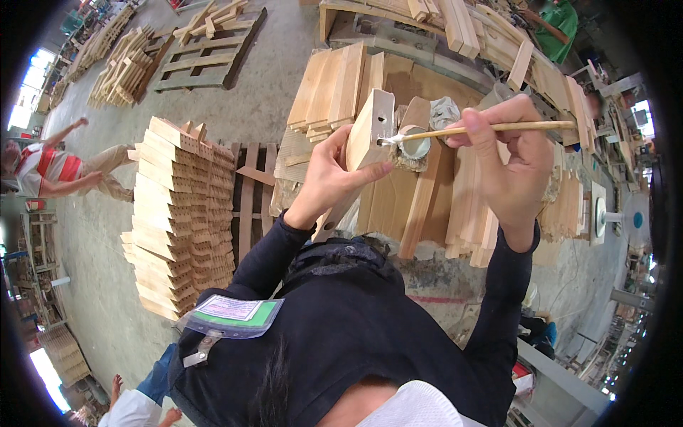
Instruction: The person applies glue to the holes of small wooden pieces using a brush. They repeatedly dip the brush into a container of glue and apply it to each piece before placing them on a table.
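Note:
My left hand [329,176] is wrapped round a pale wooden rail [361,139], its drilled end face turned up. Two dark round holes show in that end. Between the fingers of my right hand [511,155] is a thin wooden stick [530,127], lying almost level. The stick's white, wet-looking tip touches the rail end at the lower hole. Just under the stick stands a small round pot [415,147] with a whitish rim, beside a crumpled pale plastic wrap [445,112]. What the pot contains is hard to make out.
Wooden pieces lie at the bench's left [334,85] and right [471,206]. A tall stack of drilled rails [167,220] stands on the floor to my left, beside a slatted pallet [252,192]. One person in a red-and-white top [60,167] is at far left; another in green [558,32] is at upper right.

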The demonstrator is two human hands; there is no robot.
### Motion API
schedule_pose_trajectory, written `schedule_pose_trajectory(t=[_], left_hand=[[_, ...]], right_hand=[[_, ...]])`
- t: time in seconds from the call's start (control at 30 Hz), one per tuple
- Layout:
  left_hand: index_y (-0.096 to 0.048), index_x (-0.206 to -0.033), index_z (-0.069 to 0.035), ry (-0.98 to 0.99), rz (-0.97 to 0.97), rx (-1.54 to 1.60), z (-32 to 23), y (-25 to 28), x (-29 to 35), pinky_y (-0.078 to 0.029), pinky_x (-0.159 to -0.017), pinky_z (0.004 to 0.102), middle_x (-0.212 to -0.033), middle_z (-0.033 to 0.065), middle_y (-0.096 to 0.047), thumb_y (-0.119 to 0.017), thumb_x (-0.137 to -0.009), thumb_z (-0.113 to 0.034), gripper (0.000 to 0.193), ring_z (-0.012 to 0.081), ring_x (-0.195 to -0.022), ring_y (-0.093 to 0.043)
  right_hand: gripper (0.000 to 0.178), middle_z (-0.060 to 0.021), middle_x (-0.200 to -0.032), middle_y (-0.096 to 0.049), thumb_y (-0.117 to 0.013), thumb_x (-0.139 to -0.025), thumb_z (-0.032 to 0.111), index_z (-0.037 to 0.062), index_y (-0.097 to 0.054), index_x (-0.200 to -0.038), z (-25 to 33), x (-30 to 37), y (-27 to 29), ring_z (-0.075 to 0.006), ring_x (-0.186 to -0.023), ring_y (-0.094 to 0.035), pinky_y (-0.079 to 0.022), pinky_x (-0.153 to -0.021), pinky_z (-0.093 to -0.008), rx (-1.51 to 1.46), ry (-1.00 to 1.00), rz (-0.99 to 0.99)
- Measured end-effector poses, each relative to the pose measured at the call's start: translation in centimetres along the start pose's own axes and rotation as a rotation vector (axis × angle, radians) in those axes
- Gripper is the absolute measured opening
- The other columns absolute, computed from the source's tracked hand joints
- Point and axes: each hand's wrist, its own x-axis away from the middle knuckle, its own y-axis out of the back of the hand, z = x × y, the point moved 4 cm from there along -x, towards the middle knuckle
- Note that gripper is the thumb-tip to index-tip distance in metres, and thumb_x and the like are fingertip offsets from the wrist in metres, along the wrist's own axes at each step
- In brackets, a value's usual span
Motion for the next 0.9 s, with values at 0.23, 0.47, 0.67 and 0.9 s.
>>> schedule_pose_trajectory(t=[0.23, 0.47, 0.67, 0.9], left_hand=[[-0.055, -0.117, 0.001, 0.017, -0.001, 0.042, -0.7, -0.3, 0.1, -0.049, -0.079, 0.0242, -0.101, 0.0047, -0.064, -0.084, -0.072, -0.016, 0.056, 0.0090, -0.090, -0.060], [-0.056, -0.113, 0.000, -0.019, 0.013, 0.075, -0.7, -0.2, -0.1, -0.048, -0.081, 0.0241, -0.100, 0.0041, -0.064, -0.085, -0.071, -0.018, 0.054, 0.0089, -0.089, -0.060], [-0.056, -0.113, 0.000, 0.000, 0.014, 0.045, -0.8, 0.2, -0.1, -0.048, -0.081, 0.0242, -0.101, 0.0040, -0.064, -0.084, -0.071, -0.020, 0.055, 0.0095, -0.091, -0.060], [-0.055, -0.120, -0.002, 0.009, 0.086, 0.112, -1.6, 0.6, -0.1, -0.046, -0.083, 0.0252, -0.104, 0.0014, -0.062, -0.080, -0.073, -0.016, 0.054, 0.0089, -0.094, -0.057]], right_hand=[[0.012, -0.0031, -0.071, -0.061, -0.067, -0.087, 0.006, -0.0007, -0.060, -0.080, -0.8, -1.1, -1.0, -0.0103, -0.067, -0.066, -0.053, -0.060, -0.0208, 0.014, 0.059, 0.006], [0.013, -0.0035, -0.069, -0.059, -0.068, -0.087, 0.007, -0.0016, -0.060, -0.080, -0.7, -1.8, -1.5, -0.0090, -0.063, -0.064, -0.052, -0.058, -0.0217, -0.050, 0.061, -0.009], [0.013, -0.0026, -0.071, -0.060, -0.066, -0.088, 0.005, -0.0026, -0.059, -0.080, 0.6, -1.7, -1.4, -0.0111, -0.067, -0.067, -0.054, -0.060, -0.0224, 0.031, 0.051, 0.022], [0.012, -0.0136, -0.083, -0.067, -0.059, -0.093, 0.007, -0.0027, -0.053, -0.094, -1.3, -1.6, -0.4, -0.0183, -0.077, -0.070, -0.058, -0.066, -0.0267, -0.251, -0.073, -0.035]])
